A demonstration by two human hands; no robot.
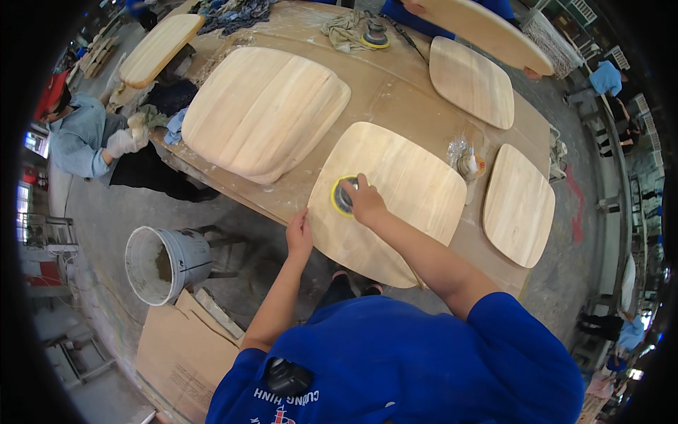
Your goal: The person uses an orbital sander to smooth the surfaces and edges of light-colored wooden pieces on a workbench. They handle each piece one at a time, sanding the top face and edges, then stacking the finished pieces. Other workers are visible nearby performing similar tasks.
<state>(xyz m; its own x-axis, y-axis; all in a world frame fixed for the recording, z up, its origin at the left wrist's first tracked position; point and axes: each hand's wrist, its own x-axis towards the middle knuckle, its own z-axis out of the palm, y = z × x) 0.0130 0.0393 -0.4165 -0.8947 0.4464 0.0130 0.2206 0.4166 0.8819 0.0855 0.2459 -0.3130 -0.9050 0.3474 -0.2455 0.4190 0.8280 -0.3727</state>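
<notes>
A pale wooden panel [402, 184] with rounded corners lies at the near edge of the table in front of me. My right hand [366, 202] is closed over a round sander [343, 196] with a yellow rim, which sits on the panel's left part. The sander's top is partly covered by my fingers. At the panel's left edge, my left hand [299, 233] grips the rim with its fingers together; its thumb side is only partly visible.
A stack of panels [261, 106] stands at left on the cardboard-covered table [395, 78]. More panels [519, 205] lie right. Another sander [375, 34] and rags [345, 32] are at the far side. A white bucket [194, 258] stands below left. Co-workers [85, 134] work nearby.
</notes>
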